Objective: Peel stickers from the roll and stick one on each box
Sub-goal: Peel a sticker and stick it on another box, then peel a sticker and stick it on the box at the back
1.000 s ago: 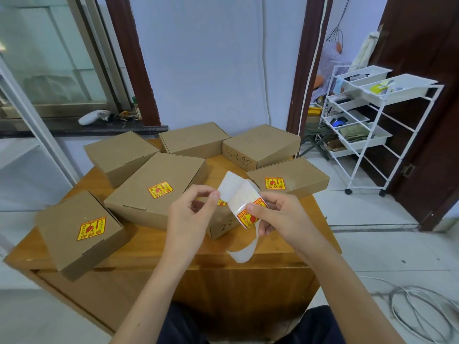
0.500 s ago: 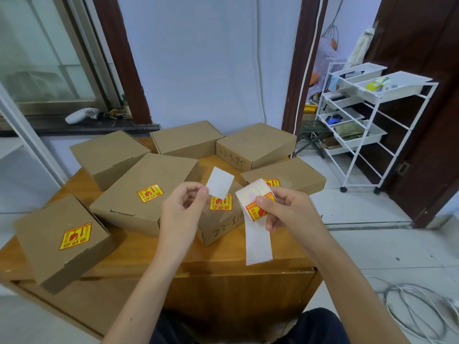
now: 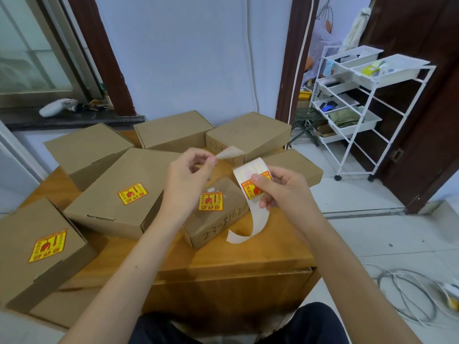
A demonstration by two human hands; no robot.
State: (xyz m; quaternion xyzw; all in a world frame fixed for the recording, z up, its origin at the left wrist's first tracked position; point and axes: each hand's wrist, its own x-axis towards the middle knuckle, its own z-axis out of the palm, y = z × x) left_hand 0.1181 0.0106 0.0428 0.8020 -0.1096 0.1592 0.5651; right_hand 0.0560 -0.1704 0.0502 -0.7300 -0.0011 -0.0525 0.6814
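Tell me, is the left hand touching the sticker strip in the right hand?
Apart: in the head view, the left hand and the sticker strip have boxes showing between them.

Seven boxes spread over the table (image 3: 260, 254): three along the back, two at left, one (image 3: 218, 214) in the middle, one at right. Above the middle box (not touching), both hands: left hand (image 3: 185, 180) beside right hand (image 3: 283, 187). Right of the table, a rack (image 3: 372, 108).

Bare forearms, no sleeves visible; dark trousers (image 3: 310, 326) at bottom edge.
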